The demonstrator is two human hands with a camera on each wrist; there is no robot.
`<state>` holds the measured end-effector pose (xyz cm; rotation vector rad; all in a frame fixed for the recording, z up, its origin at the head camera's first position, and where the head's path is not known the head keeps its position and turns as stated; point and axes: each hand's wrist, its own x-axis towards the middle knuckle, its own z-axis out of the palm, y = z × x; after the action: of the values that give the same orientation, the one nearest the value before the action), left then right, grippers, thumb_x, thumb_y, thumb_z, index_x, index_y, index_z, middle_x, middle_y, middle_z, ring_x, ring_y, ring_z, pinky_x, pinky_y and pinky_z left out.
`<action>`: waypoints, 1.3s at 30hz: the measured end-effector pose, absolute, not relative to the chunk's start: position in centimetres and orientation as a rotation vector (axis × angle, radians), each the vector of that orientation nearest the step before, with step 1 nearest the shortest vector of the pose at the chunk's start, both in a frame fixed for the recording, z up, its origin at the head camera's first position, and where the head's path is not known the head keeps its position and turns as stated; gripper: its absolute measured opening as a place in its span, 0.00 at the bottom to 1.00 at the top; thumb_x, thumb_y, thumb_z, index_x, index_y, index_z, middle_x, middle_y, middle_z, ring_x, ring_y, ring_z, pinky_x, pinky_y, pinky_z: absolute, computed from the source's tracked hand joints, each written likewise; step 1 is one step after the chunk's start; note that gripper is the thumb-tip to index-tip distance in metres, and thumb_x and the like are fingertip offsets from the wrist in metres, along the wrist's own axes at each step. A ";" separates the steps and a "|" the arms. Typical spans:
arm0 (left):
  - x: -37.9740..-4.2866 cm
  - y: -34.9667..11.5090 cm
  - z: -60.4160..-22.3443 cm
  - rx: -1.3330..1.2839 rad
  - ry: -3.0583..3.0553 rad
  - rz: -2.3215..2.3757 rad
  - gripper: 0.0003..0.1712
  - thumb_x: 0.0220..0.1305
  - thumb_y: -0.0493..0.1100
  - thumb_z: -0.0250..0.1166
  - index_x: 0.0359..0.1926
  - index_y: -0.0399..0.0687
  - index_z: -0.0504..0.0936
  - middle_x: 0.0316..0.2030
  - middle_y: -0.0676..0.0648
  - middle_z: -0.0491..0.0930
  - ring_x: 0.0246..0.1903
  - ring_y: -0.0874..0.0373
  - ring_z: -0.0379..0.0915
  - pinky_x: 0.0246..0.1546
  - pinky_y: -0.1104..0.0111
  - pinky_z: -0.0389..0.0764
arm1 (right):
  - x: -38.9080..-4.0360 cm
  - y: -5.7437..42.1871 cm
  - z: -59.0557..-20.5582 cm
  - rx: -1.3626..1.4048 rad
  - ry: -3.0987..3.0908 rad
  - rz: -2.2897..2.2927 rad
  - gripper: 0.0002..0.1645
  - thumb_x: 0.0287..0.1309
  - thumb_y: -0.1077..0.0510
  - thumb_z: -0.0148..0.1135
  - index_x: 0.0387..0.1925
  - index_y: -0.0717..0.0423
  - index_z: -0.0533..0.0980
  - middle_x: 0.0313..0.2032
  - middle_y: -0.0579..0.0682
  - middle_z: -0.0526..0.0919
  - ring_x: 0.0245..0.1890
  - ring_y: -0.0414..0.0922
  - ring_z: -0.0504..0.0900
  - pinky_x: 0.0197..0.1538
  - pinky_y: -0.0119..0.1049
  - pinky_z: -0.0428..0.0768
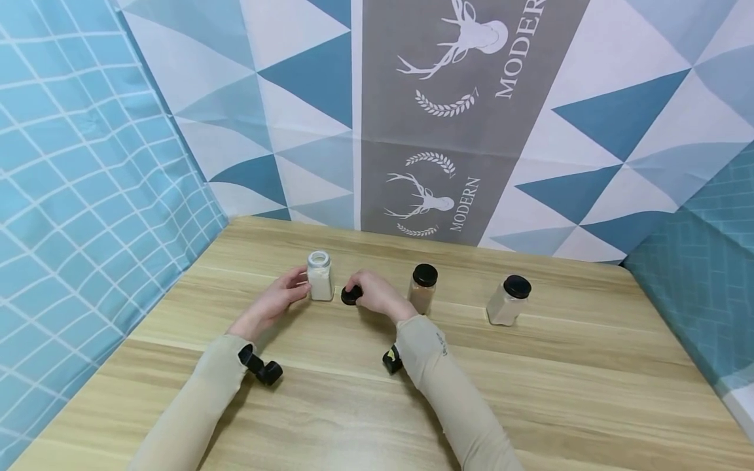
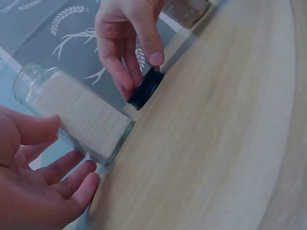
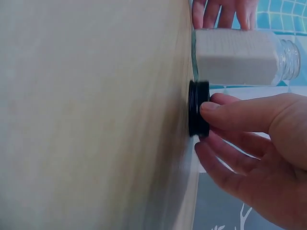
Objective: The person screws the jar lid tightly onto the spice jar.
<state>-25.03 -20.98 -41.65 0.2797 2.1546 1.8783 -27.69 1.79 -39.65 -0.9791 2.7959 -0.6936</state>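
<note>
An uncapped glass jar [image 1: 321, 281] of pale powder stands upright on the table, its threaded mouth [image 3: 290, 60] bare. At its left side is my left hand [image 1: 288, 290], fingers loosely spread; the thumb and fingertips [image 2: 88, 184] come right up to the glass without wrapping round it. Just right of the jar, my right hand [image 1: 374, 294] pinches a round black lid [image 3: 198, 109] between thumb and fingers. The lid [image 2: 146, 89] lies flat at the tabletop, close beside the jar's base.
A black-lidded jar of brownish contents [image 1: 422, 291] stands right behind my right wrist. Farther right is another black-lidded jar [image 1: 508, 302] with pale contents. Patterned cloth [image 1: 318, 150] rises along the wooden table's [image 1: 559, 386] back edge. Small black wrist cameras [image 1: 268, 371] hang at both cuffs.
</note>
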 end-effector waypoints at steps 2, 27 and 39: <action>-25.0 -21.0 -41.6 0.278 2.161 1.877 0.33 0.67 0.36 0.48 0.68 0.35 0.45 0.65 0.28 0.49 0.64 0.38 0.46 0.63 0.51 0.53 | -27.8 1.8 -39.6 -0.948 2.795 -0.703 0.14 0.44 0.70 0.65 0.36 0.58 0.79 0.43 0.52 0.80 0.46 0.47 0.76 0.54 0.38 0.71; -25.4 -21.2 -41.9 0.274 2.212 1.818 0.32 0.66 0.39 0.51 0.67 0.35 0.50 0.64 0.30 0.52 0.64 0.39 0.47 0.63 0.52 0.54 | -28.1 1.3 -38.1 -0.641 2.773 -1.290 0.15 0.64 0.58 0.50 0.50 0.57 0.72 0.48 0.53 0.77 0.47 0.46 0.77 0.50 0.38 0.75; -25.5 -21.3 -42.2 0.254 2.185 1.865 0.35 0.67 0.40 0.51 0.69 0.38 0.46 0.65 0.32 0.52 0.65 0.41 0.47 0.63 0.53 0.54 | -28.1 -0.3 -36.3 -0.687 2.786 -1.587 0.14 0.63 0.56 0.52 0.48 0.54 0.76 0.46 0.51 0.79 0.43 0.42 0.80 0.46 0.31 0.77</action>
<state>-25.54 -21.27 -42.20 0.2542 2.1846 1.8651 -28.07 -0.33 -36.26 -0.6875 2.7858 -1.5870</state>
